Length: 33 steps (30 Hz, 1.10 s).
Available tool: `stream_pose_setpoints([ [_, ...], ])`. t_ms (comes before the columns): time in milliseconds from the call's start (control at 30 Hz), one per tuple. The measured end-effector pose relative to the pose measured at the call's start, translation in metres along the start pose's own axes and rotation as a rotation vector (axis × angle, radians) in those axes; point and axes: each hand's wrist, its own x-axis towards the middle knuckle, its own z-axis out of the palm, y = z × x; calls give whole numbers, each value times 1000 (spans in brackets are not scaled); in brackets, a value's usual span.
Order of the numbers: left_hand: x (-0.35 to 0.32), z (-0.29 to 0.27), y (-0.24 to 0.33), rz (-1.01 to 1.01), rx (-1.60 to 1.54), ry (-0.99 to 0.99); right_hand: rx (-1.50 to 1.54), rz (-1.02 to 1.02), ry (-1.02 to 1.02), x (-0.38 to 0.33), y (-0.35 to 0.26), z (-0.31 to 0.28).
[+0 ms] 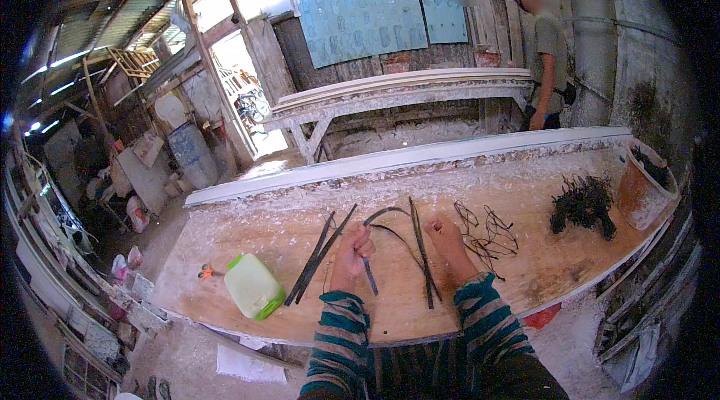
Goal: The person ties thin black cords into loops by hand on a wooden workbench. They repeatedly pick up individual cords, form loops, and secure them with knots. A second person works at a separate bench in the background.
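Now we bend a dark strip [390,221] on the table [247,231]. Our left hand [351,246] has its fingers closed around one end; our right hand [446,239] presses flat beside it. Next, we think, more bending, slowly.

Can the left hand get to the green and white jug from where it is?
Probably yes: the jug lies just left of the left hand, with only thin dark strips between.
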Motion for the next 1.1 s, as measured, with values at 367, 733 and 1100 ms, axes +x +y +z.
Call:
stream_pose_setpoints([
  [367,-2,6,-6,-154,217,17,619,3,-364,-4,-8,4],
  [733,3,13,-5,-56,193,118,948,235,-232,9,15,-9],
  [1100,10,1,-9,-61,471,337,1343,194,-379,19,8,-31],
])
